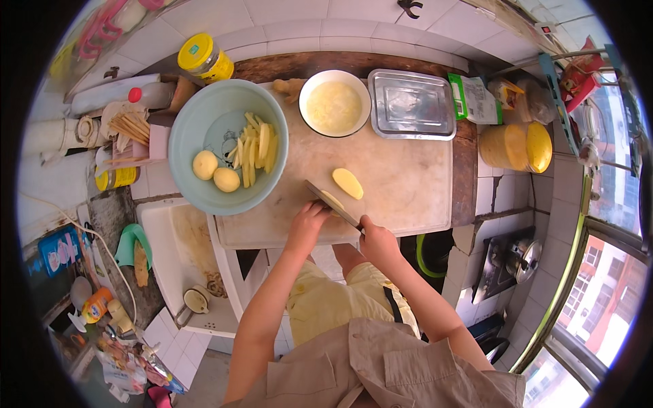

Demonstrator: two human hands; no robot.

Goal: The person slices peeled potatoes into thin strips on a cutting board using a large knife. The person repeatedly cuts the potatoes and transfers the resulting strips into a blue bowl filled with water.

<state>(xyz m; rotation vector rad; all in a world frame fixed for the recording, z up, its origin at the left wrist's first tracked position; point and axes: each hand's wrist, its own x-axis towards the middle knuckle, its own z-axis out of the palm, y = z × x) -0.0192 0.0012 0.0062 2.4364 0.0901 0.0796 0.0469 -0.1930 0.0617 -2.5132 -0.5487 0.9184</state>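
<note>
My right hand [378,243] is closed on the handle of a kitchen knife [332,205], low over the pale cutting board [408,178]. Beside the blade, the fingers of my left hand [309,224] rest at a piece of peeled potato [334,200], partly hidden by knife and fingers; whether they grip it is unclear. A flat oval potato slice [348,183] lies just beyond the knife. At the board's left stands a light blue basin [178,153] with two whole peeled potatoes [205,165] and a pile of potato sticks [255,148].
Behind the board's middle are a white bowl [334,104] of pale, cloudy contents, ginger root [290,87] and a lidded metal tray [412,104]. A yellow-lidded jar [515,147] stands right. A sink [153,245] lies at lower left, a stove [505,262] at lower right.
</note>
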